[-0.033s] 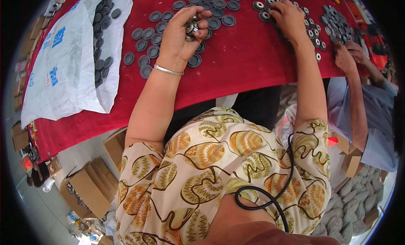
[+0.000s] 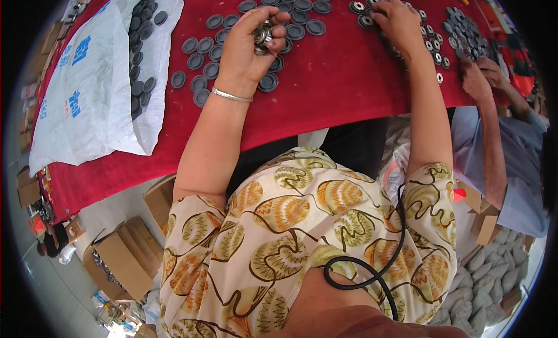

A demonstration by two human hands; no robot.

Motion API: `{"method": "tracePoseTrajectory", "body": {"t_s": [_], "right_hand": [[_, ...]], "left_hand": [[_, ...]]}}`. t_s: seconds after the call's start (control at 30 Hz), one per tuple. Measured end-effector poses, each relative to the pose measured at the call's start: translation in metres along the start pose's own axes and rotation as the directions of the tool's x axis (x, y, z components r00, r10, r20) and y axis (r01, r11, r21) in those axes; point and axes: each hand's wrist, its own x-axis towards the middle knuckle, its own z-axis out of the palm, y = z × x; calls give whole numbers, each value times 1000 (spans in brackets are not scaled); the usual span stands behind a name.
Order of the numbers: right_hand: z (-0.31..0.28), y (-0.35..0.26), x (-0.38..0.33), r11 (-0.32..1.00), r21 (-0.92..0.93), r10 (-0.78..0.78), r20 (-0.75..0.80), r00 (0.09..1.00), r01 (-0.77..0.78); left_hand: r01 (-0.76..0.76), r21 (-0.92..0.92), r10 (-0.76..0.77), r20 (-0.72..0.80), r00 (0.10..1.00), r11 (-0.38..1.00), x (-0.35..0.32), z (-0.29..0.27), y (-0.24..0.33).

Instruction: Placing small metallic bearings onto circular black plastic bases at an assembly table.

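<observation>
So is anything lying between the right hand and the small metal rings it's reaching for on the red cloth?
Nothing visible does. The right hand already rests fingers-down on the small metal rings, touching them. The left hand holds its own cluster of metal rings above the dark round caps.

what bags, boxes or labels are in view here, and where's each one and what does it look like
White woven sack: flat on the red table at the left, blue print on it, dark round caps lying on its top edge.
Open cardboard boxes: on the floor at lower left, brown, flaps up.
Small cardboard box: at the right by the other person's arm, brown.
No screens or signs visible.
</observation>
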Motion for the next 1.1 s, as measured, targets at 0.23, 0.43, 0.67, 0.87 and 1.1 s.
{"method": "tracePoseTrajectory", "body": {"t_s": [0.23, 0.43, 0.67, 0.87, 1.1], "right_hand": [[-31, -41, 24, 966, -241, 137, 189, 972, -89], [-7, -127, 26, 947, 276, -158, -40, 987, 163], [27, -178, 26, 910, 275, -283, -134, 950, 310], [9, -186, 41, 949, 135, -292, 42, 955, 284], [14, -162, 4, 890, 268, -341, -146, 929, 369]], "left_hand": [[-126, -154, 101, -159, 982, 980, 15, -25, 35], [-181, -156, 153, -175, 973, 971, 26, -48, 34], [-201, -149, 161, -245, 956, 968, 30, -53, 35], [-274, -117, 250, -181, 951, 955, 27, -53, 49], [-250, -119, 220, -217, 951, 961, 21, -53, 50]]}}
